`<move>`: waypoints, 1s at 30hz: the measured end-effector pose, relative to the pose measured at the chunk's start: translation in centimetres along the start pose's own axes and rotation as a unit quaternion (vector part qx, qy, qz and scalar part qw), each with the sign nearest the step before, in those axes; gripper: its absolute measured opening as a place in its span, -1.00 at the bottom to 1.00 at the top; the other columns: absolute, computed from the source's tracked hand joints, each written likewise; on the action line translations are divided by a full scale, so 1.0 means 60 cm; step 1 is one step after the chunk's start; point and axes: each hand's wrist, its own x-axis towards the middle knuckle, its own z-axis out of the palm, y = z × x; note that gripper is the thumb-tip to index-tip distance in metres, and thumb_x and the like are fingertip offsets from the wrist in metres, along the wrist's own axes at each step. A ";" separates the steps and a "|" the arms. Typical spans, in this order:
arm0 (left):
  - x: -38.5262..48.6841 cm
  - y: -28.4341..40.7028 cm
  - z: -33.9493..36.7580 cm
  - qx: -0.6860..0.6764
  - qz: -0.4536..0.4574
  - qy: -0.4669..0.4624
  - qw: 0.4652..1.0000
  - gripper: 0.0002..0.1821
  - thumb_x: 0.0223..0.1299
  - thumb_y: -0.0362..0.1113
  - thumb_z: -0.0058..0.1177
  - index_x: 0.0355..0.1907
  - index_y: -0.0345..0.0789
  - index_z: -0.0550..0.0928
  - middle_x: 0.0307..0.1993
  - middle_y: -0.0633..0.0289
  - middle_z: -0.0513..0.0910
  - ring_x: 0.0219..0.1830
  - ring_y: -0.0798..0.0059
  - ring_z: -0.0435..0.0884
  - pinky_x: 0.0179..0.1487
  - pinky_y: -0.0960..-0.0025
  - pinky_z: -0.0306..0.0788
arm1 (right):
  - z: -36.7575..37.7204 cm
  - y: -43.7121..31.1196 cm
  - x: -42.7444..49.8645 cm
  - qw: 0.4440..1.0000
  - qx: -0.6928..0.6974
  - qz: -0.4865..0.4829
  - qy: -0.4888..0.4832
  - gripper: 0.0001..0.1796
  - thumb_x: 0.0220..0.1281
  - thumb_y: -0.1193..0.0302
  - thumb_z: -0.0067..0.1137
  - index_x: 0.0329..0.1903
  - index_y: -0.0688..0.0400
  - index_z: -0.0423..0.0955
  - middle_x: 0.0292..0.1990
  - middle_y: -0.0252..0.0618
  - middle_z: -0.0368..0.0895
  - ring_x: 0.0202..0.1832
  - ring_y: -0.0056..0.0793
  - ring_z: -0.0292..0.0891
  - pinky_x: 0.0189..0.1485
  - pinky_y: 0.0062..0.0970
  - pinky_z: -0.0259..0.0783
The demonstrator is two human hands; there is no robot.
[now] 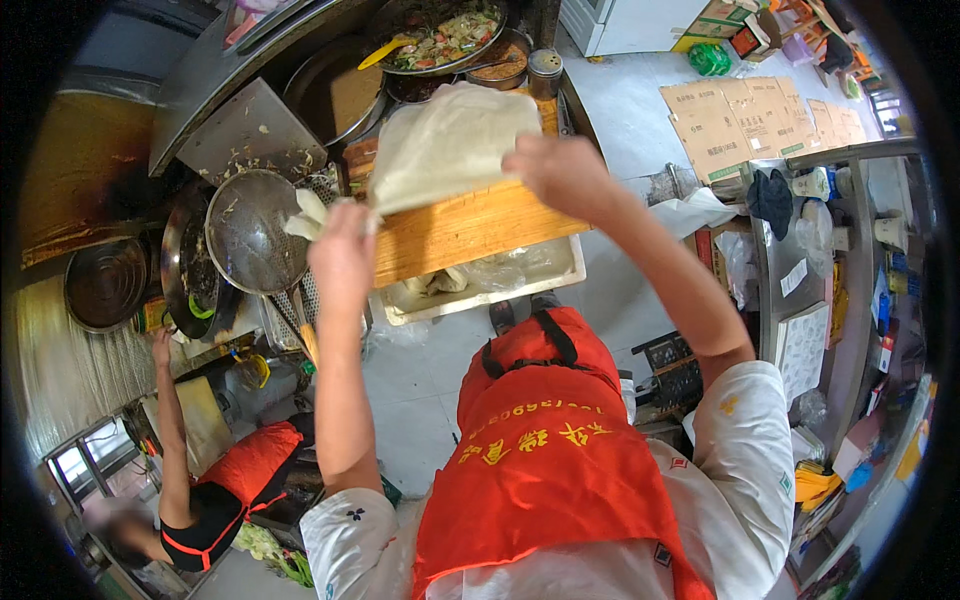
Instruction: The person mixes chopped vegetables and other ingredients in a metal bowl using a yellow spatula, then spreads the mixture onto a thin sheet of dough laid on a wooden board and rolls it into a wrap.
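A thin, pale sheet of what looks like dough [454,142] is spread over a wooden board [457,232], its far side bulging upward. At the sheet's near left corner, my left hand [343,244] has its fingers closed on the material, and a loose flap [306,216] sticks out past them. My right hand [559,176], blurred, pinches the sheet's right edge above the board. Below the board's near edge, a white plastic tray [484,296] holds pale lumps and clear plastic.
Beyond the board stand a pan of chopped vegetables [450,37], a large pot [337,94] and a shaker [545,73]. Left are a round strainer [259,232] and a wok [191,262], where a co-worker's hand [163,345] reaches. Metal shelving [795,262] stands right.
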 end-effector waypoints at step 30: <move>-0.361 0.049 0.335 -0.569 -0.268 -0.400 0.667 -0.44 0.15 -0.48 0.07 0.26 -0.29 0.37 0.05 0.26 0.55 0.04 0.48 0.55 0.07 0.36 0.47 | 0.384 -0.247 -0.302 0.269 0.827 0.488 0.080 -0.57 0.16 0.48 -0.03 0.13 0.19 0.40 -0.12 -0.28 0.55 -0.08 -0.57 0.49 -0.01 -0.45 0.44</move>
